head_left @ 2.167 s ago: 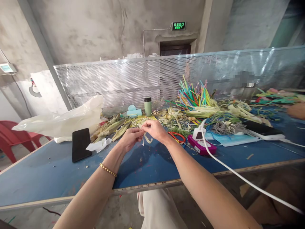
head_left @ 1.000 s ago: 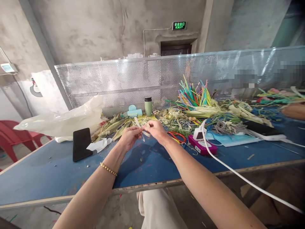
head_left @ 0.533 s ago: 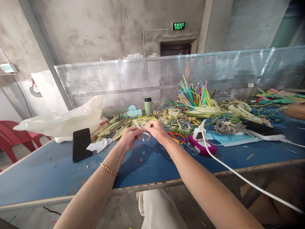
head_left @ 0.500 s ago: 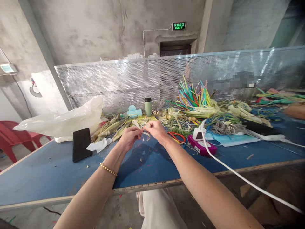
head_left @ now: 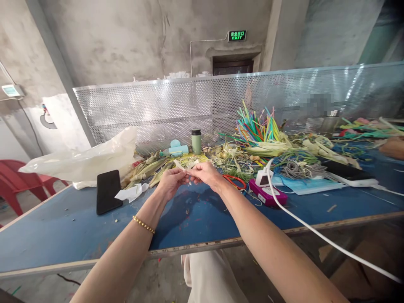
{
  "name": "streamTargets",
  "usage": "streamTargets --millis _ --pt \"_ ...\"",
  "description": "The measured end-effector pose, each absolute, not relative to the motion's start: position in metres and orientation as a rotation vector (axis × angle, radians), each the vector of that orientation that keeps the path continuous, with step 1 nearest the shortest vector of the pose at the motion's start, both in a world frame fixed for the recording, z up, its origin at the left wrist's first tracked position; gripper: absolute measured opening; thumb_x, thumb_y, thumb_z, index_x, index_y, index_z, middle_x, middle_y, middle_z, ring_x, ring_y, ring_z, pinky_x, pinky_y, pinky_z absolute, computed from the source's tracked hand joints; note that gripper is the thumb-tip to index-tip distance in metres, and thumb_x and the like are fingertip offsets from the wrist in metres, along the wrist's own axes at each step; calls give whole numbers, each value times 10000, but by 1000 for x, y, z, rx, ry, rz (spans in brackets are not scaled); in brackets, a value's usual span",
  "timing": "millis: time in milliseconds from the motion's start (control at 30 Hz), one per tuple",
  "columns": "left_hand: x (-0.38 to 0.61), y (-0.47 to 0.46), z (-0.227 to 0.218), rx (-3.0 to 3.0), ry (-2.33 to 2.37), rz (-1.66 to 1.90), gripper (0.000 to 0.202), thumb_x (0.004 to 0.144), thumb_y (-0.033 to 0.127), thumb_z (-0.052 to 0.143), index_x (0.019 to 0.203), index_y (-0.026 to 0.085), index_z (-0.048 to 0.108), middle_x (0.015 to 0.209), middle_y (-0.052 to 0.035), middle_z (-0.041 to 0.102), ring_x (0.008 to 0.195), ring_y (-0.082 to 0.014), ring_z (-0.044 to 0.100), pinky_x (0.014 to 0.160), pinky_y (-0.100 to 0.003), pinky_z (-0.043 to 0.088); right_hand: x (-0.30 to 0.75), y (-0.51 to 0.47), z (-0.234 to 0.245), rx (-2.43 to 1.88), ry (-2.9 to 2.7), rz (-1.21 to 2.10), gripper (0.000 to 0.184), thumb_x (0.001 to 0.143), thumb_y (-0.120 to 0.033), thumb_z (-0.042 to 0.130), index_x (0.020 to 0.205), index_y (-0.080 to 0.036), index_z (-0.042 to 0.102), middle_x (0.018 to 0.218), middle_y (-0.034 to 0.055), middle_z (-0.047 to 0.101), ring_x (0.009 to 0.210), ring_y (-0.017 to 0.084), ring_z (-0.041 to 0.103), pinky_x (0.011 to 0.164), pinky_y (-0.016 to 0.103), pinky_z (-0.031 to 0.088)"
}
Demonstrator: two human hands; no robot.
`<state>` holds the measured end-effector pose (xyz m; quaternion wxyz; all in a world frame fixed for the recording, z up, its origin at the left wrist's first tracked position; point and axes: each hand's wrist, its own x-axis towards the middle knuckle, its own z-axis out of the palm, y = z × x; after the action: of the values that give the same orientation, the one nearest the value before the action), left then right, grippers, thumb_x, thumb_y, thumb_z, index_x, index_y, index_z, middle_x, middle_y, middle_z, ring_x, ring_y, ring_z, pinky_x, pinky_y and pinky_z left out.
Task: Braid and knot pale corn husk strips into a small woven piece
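My left hand (head_left: 171, 182) and my right hand (head_left: 205, 174) meet above the blue table (head_left: 63, 229), fingertips pinched together. Between them they grip a thin pale strip of leaf (head_left: 182, 166), whose free end sticks up and to the left. A gold bead bracelet (head_left: 143, 224) is on my left wrist. Just behind the hands lies a pile of greenish dried leaves (head_left: 148, 167).
A black phone (head_left: 108, 190) and crumpled white paper (head_left: 130, 192) lie left of the hands, and a large plastic bag (head_left: 85, 158) behind. To the right are red-handled scissors (head_left: 234, 181), a magenta device (head_left: 267, 195) with a white cable (head_left: 318, 235), coloured strips (head_left: 257, 124) and another person's arm (head_left: 391, 147).
The strip hung in a loop below my fingers before; now it is pulled short and tight between both hands, its end pointing up-left. My hands hardly shifted.
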<state>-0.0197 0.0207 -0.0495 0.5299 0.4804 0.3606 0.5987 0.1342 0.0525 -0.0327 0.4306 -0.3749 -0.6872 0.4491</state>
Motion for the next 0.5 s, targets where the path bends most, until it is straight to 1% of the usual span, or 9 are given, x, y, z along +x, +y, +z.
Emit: streamTargets --millis 133,233,367,500 --pt "-20 20 -49 1151 835 1427 230 645 243 831 666 75 675 621 -80 661 547 -119 590 579 -248 462 134 50 -31 -878 -1721 1199 283 716 -309 783 595 -127 603 492 -4 587 400 68 498 360 166 370" --pt "-20 20 -48 1128 823 1426 215 647 214 829 654 69 670 602 -56 627 527 -97 559 558 -233 454 134 50 -31 -870 -1749 1205 250 721 -273 762 600 -131 595 478 -21 559 382 53 457 343 156 350" --pt "-21 21 -48 1068 803 1447 194 653 163 810 636 67 643 581 -30 580 485 -64 492 500 -204 411 134 50 -32 -872 -1761 1164 165 736 -225 706 640 -136 605 468 -49 506 369 37 389 337 148 289" --pt "-22 22 -47 984 781 1441 182 677 114 769 622 85 598 560 -16 546 463 -57 464 484 -196 395 132 52 -35 -860 -1760 1167 143 727 -231 696 661 -139 609 476 -50 507 386 41 383 360 151 293"
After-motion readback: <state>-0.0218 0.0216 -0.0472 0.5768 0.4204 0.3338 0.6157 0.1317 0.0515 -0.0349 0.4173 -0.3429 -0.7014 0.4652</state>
